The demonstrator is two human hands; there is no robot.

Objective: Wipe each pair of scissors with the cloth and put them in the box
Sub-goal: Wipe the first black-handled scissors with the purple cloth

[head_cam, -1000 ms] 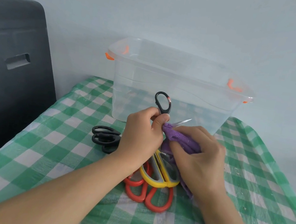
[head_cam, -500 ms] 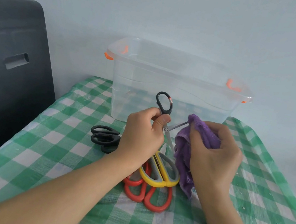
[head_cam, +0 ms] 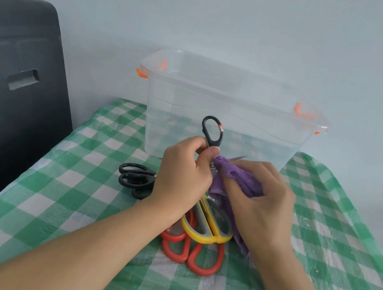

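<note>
My left hand (head_cam: pixel 185 169) pinches the small black loop-handled scissors (head_cam: pixel 212 133) above the worktop; my right hand (head_cam: pixel 259 198) grips the purple cloth (head_cam: pixel 233 174) around the blades. I should wipe tipward, away from fingers.

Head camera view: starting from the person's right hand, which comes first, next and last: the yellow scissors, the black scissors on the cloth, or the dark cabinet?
From the right hand:
1. Yellow scissors, just below and left of it, atop the red pair.
2. Black scissors, further left, past the left hand.
3. Dark cabinet, beyond the table's left edge.
</note>
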